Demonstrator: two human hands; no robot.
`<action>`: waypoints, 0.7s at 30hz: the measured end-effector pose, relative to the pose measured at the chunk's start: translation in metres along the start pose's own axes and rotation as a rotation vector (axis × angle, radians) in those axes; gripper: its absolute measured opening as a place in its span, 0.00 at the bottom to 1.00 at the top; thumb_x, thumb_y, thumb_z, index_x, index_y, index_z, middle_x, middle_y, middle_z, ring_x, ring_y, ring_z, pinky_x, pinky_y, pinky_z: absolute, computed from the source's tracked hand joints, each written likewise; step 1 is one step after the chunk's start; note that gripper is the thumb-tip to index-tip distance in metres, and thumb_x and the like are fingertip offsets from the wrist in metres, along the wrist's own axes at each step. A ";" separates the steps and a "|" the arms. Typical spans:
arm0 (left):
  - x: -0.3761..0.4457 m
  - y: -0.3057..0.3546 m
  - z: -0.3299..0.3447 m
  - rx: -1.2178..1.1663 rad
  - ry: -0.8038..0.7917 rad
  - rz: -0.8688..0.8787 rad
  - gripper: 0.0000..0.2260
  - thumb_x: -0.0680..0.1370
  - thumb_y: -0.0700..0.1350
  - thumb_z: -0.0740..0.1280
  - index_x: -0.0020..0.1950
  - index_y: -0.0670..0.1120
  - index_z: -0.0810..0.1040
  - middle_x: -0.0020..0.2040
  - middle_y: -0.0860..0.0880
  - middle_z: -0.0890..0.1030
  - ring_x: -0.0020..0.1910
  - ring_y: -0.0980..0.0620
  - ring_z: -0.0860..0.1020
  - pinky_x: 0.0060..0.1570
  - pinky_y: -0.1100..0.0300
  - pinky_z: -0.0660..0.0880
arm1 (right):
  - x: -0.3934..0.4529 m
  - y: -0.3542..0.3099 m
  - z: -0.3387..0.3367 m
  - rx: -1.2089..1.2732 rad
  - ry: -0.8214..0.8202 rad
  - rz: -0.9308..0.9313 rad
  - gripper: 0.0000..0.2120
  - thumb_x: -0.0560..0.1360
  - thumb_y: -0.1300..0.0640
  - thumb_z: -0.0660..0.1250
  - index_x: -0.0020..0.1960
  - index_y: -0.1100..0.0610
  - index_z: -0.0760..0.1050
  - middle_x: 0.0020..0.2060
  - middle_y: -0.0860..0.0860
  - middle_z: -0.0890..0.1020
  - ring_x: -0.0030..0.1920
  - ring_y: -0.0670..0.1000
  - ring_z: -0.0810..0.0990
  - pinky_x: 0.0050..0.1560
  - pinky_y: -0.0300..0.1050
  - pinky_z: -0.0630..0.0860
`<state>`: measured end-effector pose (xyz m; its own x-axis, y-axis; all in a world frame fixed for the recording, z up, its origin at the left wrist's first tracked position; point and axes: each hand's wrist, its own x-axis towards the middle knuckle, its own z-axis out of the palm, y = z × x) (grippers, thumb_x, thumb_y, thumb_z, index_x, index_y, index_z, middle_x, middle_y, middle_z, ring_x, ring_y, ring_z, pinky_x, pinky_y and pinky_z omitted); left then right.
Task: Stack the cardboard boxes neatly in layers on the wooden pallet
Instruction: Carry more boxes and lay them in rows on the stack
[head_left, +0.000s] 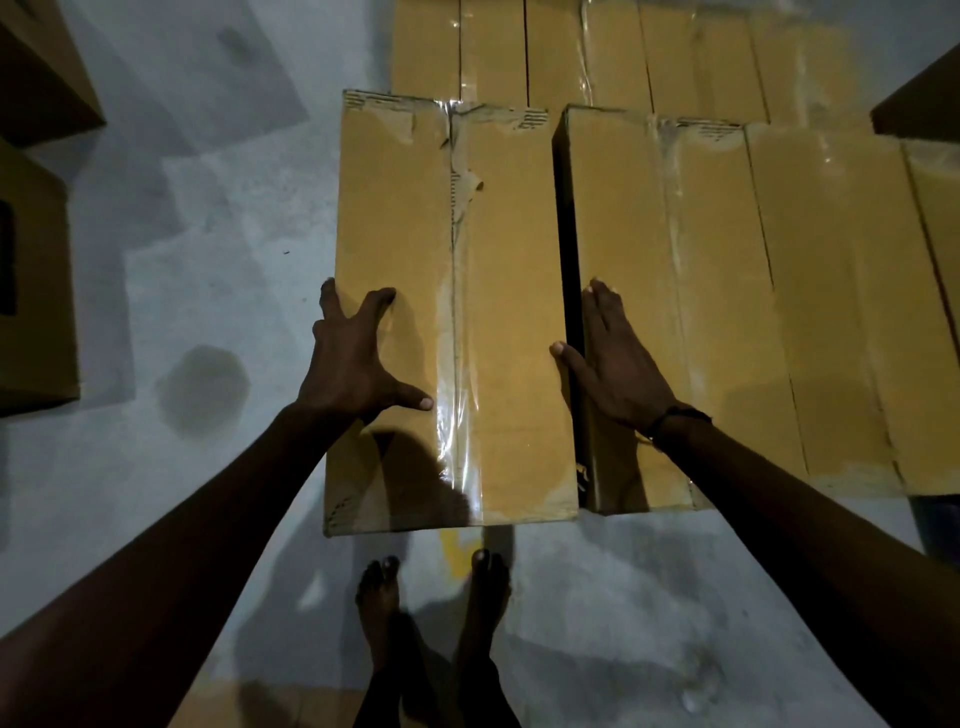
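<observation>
A long taped cardboard box (504, 291) lies lengthwise in front of me, at the left end of a row of similar boxes (810, 291). My left hand (353, 364) presses on its near left top with fingers spread, the outer fingers reaching over the left edge. My right hand (618, 364) lies flat along the dark gap between this box and its neighbour (649, 234), thumb touching the box's right edge. A farther row of boxes (571, 52) lies behind. No wooden pallet shows; the boxes hide whatever is under them.
Grey concrete floor (208, 234) with a dark stain spreads to the left. Other cardboard boxes (31, 291) stand at the left edge, and one dark box corner (924, 104) at the right. My bare feet (431, 623) stand just below the box's near end.
</observation>
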<state>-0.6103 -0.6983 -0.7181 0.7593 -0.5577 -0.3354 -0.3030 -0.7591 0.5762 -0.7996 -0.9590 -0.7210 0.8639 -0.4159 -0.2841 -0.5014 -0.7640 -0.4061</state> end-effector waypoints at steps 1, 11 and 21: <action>0.000 0.000 0.000 -0.001 0.000 0.002 0.63 0.48 0.63 0.86 0.78 0.58 0.61 0.81 0.42 0.48 0.76 0.31 0.60 0.71 0.33 0.67 | 0.000 0.002 0.003 -0.003 -0.006 -0.012 0.38 0.85 0.40 0.54 0.83 0.60 0.42 0.83 0.55 0.41 0.82 0.54 0.40 0.82 0.54 0.47; 0.006 0.002 -0.002 -0.009 -0.008 0.033 0.60 0.50 0.58 0.87 0.78 0.54 0.62 0.80 0.42 0.51 0.75 0.32 0.62 0.72 0.34 0.66 | 0.004 0.014 0.017 -0.028 0.033 -0.079 0.34 0.87 0.44 0.50 0.83 0.60 0.42 0.83 0.56 0.41 0.82 0.55 0.39 0.82 0.55 0.46; 0.007 0.013 0.004 0.009 -0.050 0.056 0.60 0.51 0.58 0.87 0.78 0.52 0.62 0.79 0.41 0.51 0.74 0.31 0.64 0.72 0.37 0.67 | 0.005 0.026 0.023 -0.036 0.063 -0.096 0.30 0.87 0.50 0.50 0.83 0.60 0.42 0.83 0.56 0.41 0.82 0.55 0.38 0.81 0.57 0.46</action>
<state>-0.6110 -0.7132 -0.7159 0.7114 -0.6154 -0.3394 -0.3495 -0.7287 0.5889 -0.8093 -0.9700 -0.7529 0.9099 -0.3689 -0.1895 -0.4147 -0.8186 -0.3975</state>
